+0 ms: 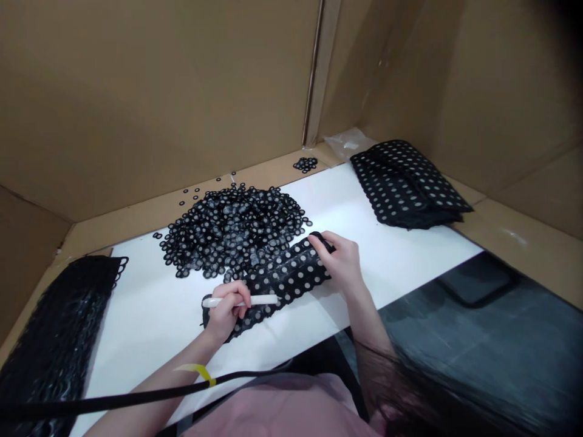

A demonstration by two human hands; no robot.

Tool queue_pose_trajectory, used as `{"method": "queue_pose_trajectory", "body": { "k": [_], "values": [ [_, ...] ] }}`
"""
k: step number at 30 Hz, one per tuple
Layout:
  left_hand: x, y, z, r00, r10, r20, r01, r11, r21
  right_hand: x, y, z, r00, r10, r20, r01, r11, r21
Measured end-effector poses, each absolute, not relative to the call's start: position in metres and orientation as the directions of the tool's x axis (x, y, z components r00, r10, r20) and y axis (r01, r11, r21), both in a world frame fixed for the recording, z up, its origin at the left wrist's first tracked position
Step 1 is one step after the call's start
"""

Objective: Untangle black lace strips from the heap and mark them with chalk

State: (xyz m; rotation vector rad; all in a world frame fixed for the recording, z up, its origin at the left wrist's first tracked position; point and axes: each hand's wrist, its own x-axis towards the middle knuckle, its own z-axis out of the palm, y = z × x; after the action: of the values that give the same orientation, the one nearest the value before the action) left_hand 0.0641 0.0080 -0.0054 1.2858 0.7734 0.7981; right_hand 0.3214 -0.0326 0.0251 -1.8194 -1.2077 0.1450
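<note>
A black sheet with rows of round pale spots (296, 274) lies slantwise on the white board (401, 261) in front of me. My left hand (229, 308) is closed around a white pen-like stick (263, 300), which lies across the sheet's left part with its tip pointing right. My right hand (340, 258) pinches the sheet's upper right end between thumb and fingers. Just behind the sheet is a large heap of small black rings (237, 224), touching its far edge. The sheet's left end is partly hidden beneath my left hand.
A stack of spotted black sheets (407, 185) lies at the back right, beside a clear plastic bag (348, 142). Another dark stack (59, 334) stands at the left. A small ring pile (305, 164) sits near the cardboard wall (182, 91). A black cable (136, 397) crosses in front.
</note>
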Motion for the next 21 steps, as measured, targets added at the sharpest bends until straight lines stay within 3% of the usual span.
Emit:
{"method": "queue_pose_trajectory", "body": {
  "k": [6,10,14,17,21],
  "values": [
    [0.068,0.007,0.001,0.66,0.743,-0.11,0.074,0.082,0.994,0.313,-0.036,0.039,0.518,0.756,0.4,0.674,-0.073,-0.735],
    [0.071,0.006,0.005,0.715,0.69,-0.113,0.075,0.085,0.994,0.309,-0.035,0.052,0.494,0.754,0.433,0.696,-0.044,-0.717],
    [0.071,0.007,0.006,0.601,0.795,-0.08,-0.129,0.196,0.972,0.315,-0.033,0.05,0.493,0.753,0.436,0.691,-0.035,-0.722],
    [0.072,0.009,0.008,0.48,0.877,-0.029,-0.282,0.186,0.941,0.321,-0.033,0.04,0.508,0.756,0.413,0.679,-0.057,-0.732],
    [0.075,0.011,0.008,0.391,0.919,-0.051,-0.292,0.176,0.94,0.326,-0.033,0.03,0.526,0.759,0.384,0.656,-0.074,-0.751]
  ]
}}
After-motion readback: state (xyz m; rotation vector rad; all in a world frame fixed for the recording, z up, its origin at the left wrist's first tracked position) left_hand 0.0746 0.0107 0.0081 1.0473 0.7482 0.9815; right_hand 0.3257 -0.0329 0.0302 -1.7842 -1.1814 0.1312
